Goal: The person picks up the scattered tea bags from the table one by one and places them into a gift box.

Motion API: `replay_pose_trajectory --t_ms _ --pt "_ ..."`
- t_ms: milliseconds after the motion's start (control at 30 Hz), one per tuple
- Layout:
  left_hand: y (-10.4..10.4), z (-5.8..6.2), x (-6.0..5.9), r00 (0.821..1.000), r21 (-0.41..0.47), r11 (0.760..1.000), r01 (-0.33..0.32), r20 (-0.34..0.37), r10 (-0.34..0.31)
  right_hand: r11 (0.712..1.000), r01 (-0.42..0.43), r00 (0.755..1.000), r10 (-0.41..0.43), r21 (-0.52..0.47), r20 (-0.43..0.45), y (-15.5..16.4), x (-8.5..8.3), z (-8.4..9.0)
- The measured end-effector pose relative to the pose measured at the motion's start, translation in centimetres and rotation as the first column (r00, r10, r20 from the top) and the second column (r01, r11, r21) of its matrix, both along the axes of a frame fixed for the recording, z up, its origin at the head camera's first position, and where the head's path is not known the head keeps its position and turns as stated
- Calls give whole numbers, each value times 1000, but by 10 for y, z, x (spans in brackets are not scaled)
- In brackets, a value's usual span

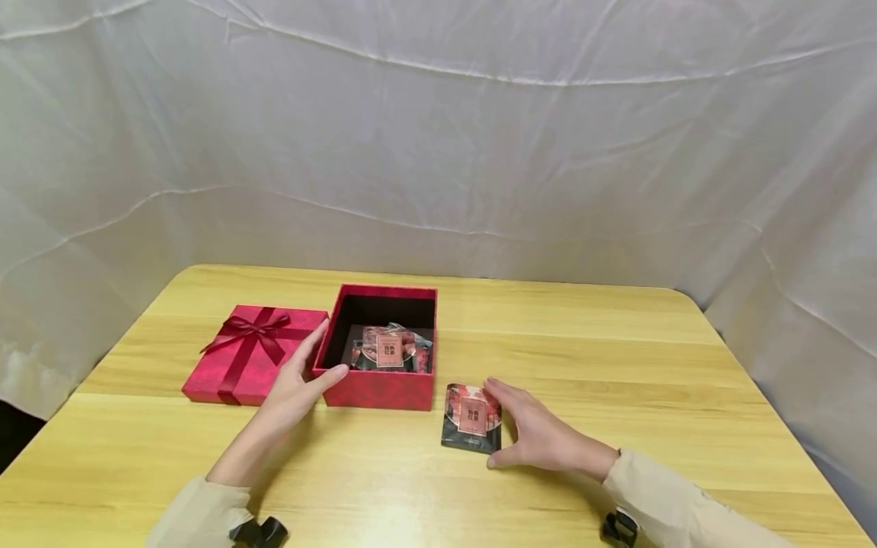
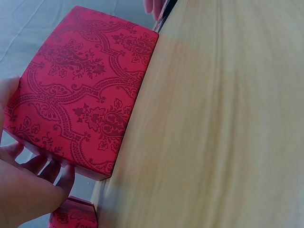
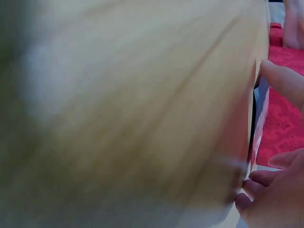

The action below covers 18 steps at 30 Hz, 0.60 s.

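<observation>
An uncovered red gift box (image 1: 380,390) with a dark inside stands left of the table's middle. My left hand (image 1: 291,396) holds its near left corner, thumb at the front rim and fingers along the left wall. The left wrist view shows those fingers against the patterned side (image 2: 80,90). Inside the box lie several tea sachets (image 1: 389,350). Another tea sachet (image 1: 473,418), black and red with a pink label, lies flat on the table right of the box. My right hand (image 1: 537,434) is at its right edge, thumb and fingers spread wide at the corners.
The red box lid (image 1: 256,354), tied with a dark red ribbon bow, lies left of the box. Everything rests on a light wooden table (image 1: 617,358). A pale cloth (image 1: 438,152) hangs behind and along the sides.
</observation>
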<state>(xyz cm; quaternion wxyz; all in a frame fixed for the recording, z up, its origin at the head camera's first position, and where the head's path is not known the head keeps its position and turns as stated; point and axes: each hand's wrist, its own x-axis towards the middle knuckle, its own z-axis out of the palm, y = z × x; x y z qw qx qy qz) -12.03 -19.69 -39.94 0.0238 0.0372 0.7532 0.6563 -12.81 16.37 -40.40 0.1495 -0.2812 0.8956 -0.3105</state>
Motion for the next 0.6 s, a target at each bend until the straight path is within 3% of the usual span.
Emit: replay_pose_trajectory --t_ms 433,600 --pt "-1 0 0 1000 1 1000 2 -3 -2 999 30 999 -28 39 -45 -3 1 -1" --pt "-1 0 0 1000 0 1000 0 -1 0 997 3 992 6 78 -124 -2 1 1"
